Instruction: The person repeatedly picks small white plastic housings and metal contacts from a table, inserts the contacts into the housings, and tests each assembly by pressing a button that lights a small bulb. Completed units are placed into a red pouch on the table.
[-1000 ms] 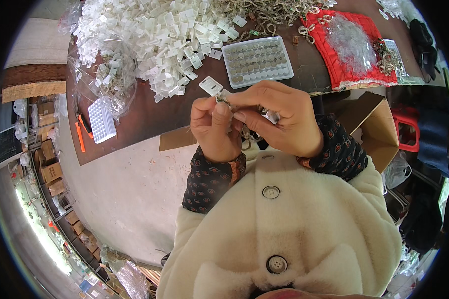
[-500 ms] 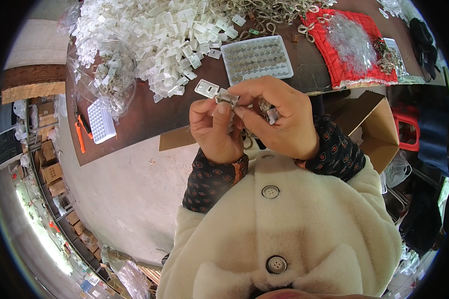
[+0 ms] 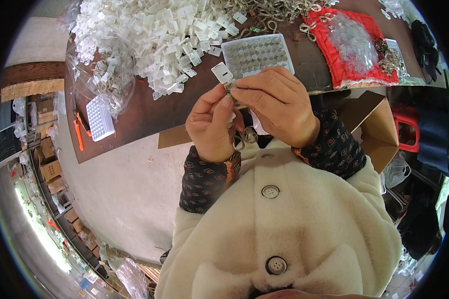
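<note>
My left hand (image 3: 212, 122) is closed, thumb and forefinger pinching the lower end of a small white plastic piece with a dark slot (image 3: 222, 73). My right hand (image 3: 277, 102) comes in from the other side, its fingertips pressed together at the same end. Something small and dark sits between the two sets of fingertips, too covered to make out. Below the hands hangs a looped greyish strap (image 3: 248, 135), partly hidden by my left wrist. Another bit of white shows inside my left palm.
A big heap of white plastic pieces (image 3: 164, 40) covers the table's far left. Beyond my hands stands a white tray of round discs (image 3: 257, 52). Orange-handled pliers (image 3: 79, 132) lie by a white ridged tray (image 3: 100, 119). Clear plastic bits (image 3: 351, 45) rest on red cloth (image 3: 329, 70).
The white piece has moved up and right and turned in my fingers. My right fingers have closed in on its lower end; the looped strap shows more below.
</note>
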Demonstrator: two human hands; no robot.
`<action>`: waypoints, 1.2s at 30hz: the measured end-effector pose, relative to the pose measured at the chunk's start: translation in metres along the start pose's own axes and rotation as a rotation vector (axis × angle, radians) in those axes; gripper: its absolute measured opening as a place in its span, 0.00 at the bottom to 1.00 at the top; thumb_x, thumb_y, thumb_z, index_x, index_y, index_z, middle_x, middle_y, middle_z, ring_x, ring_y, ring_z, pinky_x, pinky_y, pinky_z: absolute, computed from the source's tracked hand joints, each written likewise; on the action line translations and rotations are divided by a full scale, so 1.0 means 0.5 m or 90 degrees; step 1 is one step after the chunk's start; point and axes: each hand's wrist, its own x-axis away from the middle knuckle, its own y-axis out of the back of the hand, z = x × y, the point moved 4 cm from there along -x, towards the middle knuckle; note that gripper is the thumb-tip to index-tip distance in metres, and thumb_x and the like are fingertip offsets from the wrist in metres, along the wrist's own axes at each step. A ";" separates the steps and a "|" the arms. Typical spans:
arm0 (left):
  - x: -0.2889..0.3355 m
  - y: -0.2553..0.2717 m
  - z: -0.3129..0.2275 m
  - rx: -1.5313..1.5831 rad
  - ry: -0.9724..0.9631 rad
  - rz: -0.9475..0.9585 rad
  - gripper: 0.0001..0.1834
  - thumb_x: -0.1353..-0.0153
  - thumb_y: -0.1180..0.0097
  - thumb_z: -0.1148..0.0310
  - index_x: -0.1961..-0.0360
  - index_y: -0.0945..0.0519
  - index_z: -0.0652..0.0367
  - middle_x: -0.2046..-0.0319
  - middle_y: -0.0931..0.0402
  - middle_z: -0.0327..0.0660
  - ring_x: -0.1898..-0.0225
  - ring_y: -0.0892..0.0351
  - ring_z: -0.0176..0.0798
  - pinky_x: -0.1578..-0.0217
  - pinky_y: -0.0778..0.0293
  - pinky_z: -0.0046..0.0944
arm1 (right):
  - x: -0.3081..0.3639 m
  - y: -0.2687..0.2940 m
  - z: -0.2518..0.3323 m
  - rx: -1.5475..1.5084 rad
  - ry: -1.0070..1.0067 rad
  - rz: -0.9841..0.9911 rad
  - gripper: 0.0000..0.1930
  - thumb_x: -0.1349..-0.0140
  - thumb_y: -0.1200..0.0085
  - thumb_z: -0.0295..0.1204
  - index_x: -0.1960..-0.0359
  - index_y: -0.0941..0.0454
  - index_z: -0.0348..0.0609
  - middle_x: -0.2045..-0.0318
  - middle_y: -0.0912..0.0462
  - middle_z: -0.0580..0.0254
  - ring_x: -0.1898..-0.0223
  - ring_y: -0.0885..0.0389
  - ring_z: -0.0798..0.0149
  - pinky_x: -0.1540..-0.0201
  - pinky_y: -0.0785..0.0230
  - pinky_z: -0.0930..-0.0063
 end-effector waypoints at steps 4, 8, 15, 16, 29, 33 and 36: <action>0.003 -0.005 -0.002 -0.105 -0.088 -0.027 0.14 0.34 0.46 0.76 0.49 0.21 0.70 0.62 0.18 0.46 0.80 0.26 0.29 0.83 0.33 0.25 | 0.002 0.001 0.004 0.036 0.011 0.005 0.13 0.54 0.40 0.22 0.63 0.19 0.37 0.61 0.17 0.61 0.64 0.19 0.60 0.54 0.27 0.65; 0.006 -0.008 -0.007 -0.142 -0.104 -0.004 0.14 0.34 0.46 0.77 0.48 0.21 0.70 0.60 0.18 0.47 0.79 0.26 0.30 0.83 0.32 0.26 | 0.000 0.007 0.005 0.055 0.011 0.012 0.13 0.54 0.41 0.23 0.63 0.18 0.38 0.60 0.17 0.62 0.65 0.19 0.62 0.53 0.28 0.65; -0.007 -0.010 -0.003 0.072 -0.049 0.073 0.11 0.36 0.41 0.78 0.53 0.24 0.65 0.62 0.17 0.46 0.76 0.24 0.29 0.81 0.29 0.27 | 0.000 0.017 -0.001 -0.193 -0.224 0.008 0.17 0.49 0.40 0.14 0.57 0.16 0.43 0.64 0.19 0.59 0.66 0.19 0.60 0.62 0.25 0.71; -0.007 -0.011 -0.002 0.096 -0.051 0.087 0.12 0.37 0.40 0.79 0.54 0.25 0.64 0.61 0.17 0.48 0.75 0.22 0.30 0.79 0.27 0.27 | 0.000 0.018 0.003 -0.219 -0.252 0.015 0.17 0.48 0.40 0.13 0.56 0.16 0.43 0.65 0.19 0.58 0.67 0.18 0.61 0.64 0.25 0.72; 0.010 -0.016 0.010 0.057 -0.164 -0.008 0.11 0.37 0.39 0.77 0.57 0.28 0.56 0.63 0.18 0.44 0.70 0.22 0.27 0.77 0.28 0.24 | 0.008 -0.001 0.023 -0.284 -0.358 0.025 0.14 0.44 0.41 0.17 0.56 0.17 0.41 0.67 0.19 0.59 0.69 0.19 0.64 0.67 0.26 0.75; 0.014 -0.009 0.008 0.044 -0.179 0.023 0.11 0.37 0.40 0.78 0.58 0.28 0.56 0.64 0.19 0.42 0.68 0.20 0.29 0.69 0.24 0.28 | 0.020 -0.011 0.016 -0.399 -0.503 0.004 0.13 0.44 0.41 0.18 0.56 0.18 0.40 0.68 0.18 0.62 0.69 0.20 0.70 0.67 0.27 0.77; 0.013 -0.006 0.011 0.000 -0.229 0.015 0.11 0.36 0.40 0.78 0.58 0.29 0.57 0.65 0.19 0.41 0.67 0.20 0.30 0.66 0.22 0.30 | 0.026 -0.012 0.016 -0.443 -0.580 -0.001 0.13 0.44 0.41 0.19 0.56 0.18 0.40 0.68 0.19 0.63 0.69 0.22 0.73 0.67 0.28 0.79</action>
